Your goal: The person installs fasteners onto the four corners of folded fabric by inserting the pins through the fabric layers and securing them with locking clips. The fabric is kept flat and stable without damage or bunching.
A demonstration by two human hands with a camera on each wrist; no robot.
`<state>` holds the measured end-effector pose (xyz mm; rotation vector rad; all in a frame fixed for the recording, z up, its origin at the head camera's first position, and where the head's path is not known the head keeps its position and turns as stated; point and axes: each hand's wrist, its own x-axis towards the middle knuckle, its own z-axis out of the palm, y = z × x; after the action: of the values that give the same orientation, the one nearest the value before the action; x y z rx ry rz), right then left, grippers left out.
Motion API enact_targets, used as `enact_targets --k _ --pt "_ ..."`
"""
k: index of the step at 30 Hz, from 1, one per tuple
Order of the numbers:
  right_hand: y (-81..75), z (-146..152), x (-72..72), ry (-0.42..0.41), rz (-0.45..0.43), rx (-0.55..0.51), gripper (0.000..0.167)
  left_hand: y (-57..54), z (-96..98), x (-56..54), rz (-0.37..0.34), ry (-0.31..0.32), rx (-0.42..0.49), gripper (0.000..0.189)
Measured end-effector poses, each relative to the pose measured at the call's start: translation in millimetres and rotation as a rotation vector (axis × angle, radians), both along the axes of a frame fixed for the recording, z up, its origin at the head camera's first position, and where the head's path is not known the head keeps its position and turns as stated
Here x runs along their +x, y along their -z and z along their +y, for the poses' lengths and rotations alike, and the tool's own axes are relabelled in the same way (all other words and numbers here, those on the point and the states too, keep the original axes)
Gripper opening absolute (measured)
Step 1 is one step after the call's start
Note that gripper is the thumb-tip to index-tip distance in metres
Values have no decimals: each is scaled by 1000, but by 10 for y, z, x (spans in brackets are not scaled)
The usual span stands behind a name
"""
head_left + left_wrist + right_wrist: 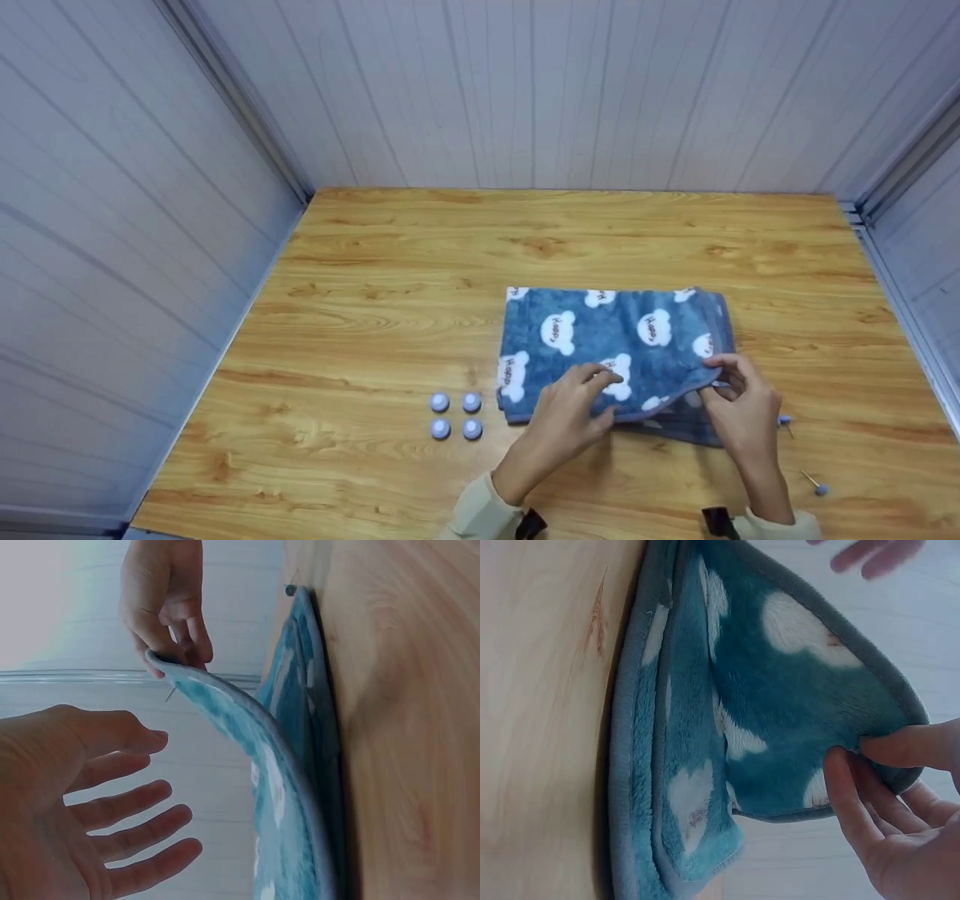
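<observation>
A folded blue fleece blanket (592, 337) with white bear heads marked "Happy" lies on the wooden table. My right hand (744, 411) pinches its near right corner between thumb and fingers, lifting the upper layer off the layers beneath. In the left wrist view a thin metal point (171, 694) sticks out below that raised corner; whatever it belongs to is hidden. My left hand (566, 416) hovers by the blanket's near edge, fingers spread and holding nothing. The lower folded layers (697, 802) show in the right wrist view.
Several pale lilac round pieces (439, 428) stand in a square group left of the blanket. To the right, one blue-headed pin (820, 490) lies near the front, and another blue-headed pin (784, 421) lies beside my right hand. White panel walls (495, 97) enclose the table.
</observation>
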<state>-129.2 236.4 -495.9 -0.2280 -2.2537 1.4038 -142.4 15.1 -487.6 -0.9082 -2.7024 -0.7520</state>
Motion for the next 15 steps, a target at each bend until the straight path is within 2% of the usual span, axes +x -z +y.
enact_targets --k 6,8,13,15 --pt "18 17 33 3 -13 -15 21 38 -109 15 -56 -15 -20 33" --pt "-69 -24 60 -5 -13 -18 21 39 -150 19 -66 -31 -19 32" --pt "-273 -129 126 -36 49 -10 20 81 -280 56 -72 -88 9 32" --pt "-274 -132 126 -40 59 1 20 110 -338 78 -84 -118 23 32"
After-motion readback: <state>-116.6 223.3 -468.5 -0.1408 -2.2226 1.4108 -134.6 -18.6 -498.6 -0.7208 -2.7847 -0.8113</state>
